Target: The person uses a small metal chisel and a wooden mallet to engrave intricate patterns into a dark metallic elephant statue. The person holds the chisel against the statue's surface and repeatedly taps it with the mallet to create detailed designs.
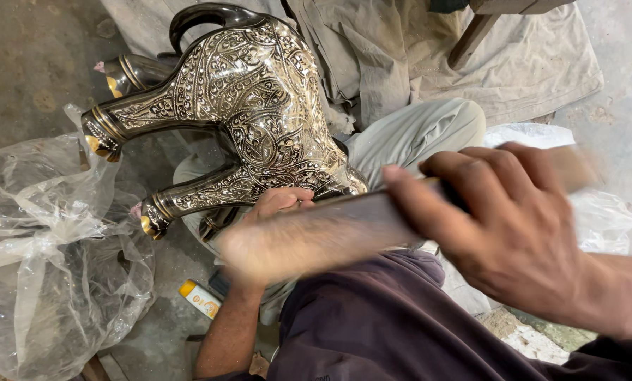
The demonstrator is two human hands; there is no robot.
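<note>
Here, dark metal animal figure, silver engraved, gold-tipped legs; left hand grips underside; right hand clasps blurred brush.

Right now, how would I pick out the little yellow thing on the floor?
Start at the big engraved metal animal figure on the person's lap, then drop below its legs to the grey floor. Beside the crumpled clear plastic sheet lies a small tube, the only yellow and white thing there.
</note>
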